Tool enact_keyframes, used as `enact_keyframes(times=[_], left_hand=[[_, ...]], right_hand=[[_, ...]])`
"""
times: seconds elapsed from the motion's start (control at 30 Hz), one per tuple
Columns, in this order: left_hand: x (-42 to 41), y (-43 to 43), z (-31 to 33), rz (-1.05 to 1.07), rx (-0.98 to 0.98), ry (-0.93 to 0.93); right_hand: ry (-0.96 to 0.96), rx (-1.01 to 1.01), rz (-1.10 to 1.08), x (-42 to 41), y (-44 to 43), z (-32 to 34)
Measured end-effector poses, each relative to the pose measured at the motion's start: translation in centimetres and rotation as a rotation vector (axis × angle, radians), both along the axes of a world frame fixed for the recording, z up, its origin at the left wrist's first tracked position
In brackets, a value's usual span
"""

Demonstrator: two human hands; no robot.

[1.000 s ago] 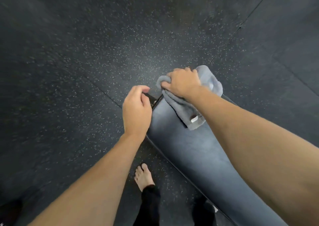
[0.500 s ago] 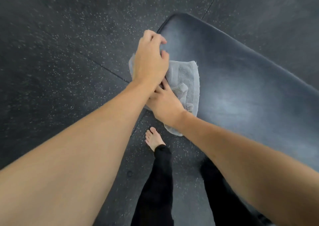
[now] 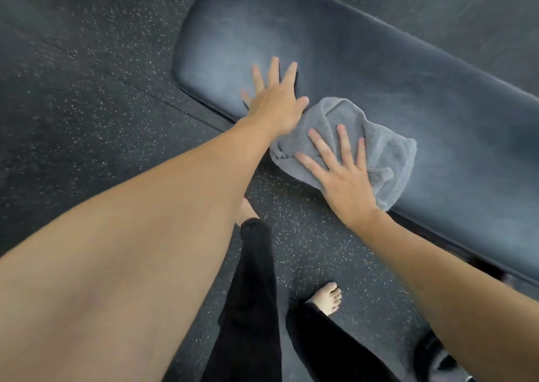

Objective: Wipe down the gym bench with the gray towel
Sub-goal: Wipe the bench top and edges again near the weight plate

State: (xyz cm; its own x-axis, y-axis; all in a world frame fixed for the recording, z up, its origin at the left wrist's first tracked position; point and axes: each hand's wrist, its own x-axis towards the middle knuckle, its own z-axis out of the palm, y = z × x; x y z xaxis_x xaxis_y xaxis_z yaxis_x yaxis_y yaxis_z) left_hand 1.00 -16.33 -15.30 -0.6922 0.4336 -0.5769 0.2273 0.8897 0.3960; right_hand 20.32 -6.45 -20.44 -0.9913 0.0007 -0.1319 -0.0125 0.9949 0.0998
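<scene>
while right hand (image 3: pixel 347 183) spread flat pins gray towel (image 3: pixel 388 151), left hand (image 3: pixel 277 101) splayed beside on bench (image 3: pixel 379 60).

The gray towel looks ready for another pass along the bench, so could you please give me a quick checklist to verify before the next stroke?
1. Gray towel lies on the bench pad: ok.
2. Right hand presses flat on the towel, fingers spread: ok.
3. Left hand braces open on the pad beside the towel: ok, though it blocks a stroke toward the near end.
4. Towel spread flat: not ok, it is bunched and one edge hangs over the pad's near side.
5. Pad to the right free of objects: ok.
6. Which areas are already wiped: cannot tell.
</scene>
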Motion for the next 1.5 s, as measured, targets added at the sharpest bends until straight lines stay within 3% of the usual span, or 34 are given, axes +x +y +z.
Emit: enact_keyframes(times=[0.1,0.2,0.3,0.43,0.67,0.8,1.17,1.37,1.5], left_hand=[[4.5,3.0,-2.5,-0.012,-0.057,0.137],[7.0,4.0,-5.5,0.091,-0.101,0.456],[7.1,4.3,-7.1,0.103,-0.150,0.581],[7.0,4.2,-7.0,0.124,-0.141,0.631],[7.2,4.3,-7.1,0.162,-0.101,0.645],[7.3,4.4,-7.0,0.152,-0.113,0.652],[7.5,4.3,-6.9,0.141,-0.094,0.660],[7.9,4.9,-6.4,0.142,-0.087,0.678],[14.3,9.8,-5.4,0.032,0.111,0.647]], right_hand=[[0.007,-0.004,-0.140,4.9,3.1,-0.7],[0.079,-0.014,-0.157,6.5,4.0,-1.4],[0.116,-0.014,-0.145,6.3,4.0,-2.0],[0.118,-0.038,-0.171,7.3,4.4,-1.7],[0.090,-0.093,-0.441,16.1,9.3,-1.0],[0.089,-0.142,-0.559,15.4,8.2,-0.9],[0.171,-0.160,-0.404,10.9,5.8,-1.2],[0.215,-0.103,-0.379,16.9,9.6,-1.8],[0.180,-0.041,-0.514,24.9,14.4,-1.6]])
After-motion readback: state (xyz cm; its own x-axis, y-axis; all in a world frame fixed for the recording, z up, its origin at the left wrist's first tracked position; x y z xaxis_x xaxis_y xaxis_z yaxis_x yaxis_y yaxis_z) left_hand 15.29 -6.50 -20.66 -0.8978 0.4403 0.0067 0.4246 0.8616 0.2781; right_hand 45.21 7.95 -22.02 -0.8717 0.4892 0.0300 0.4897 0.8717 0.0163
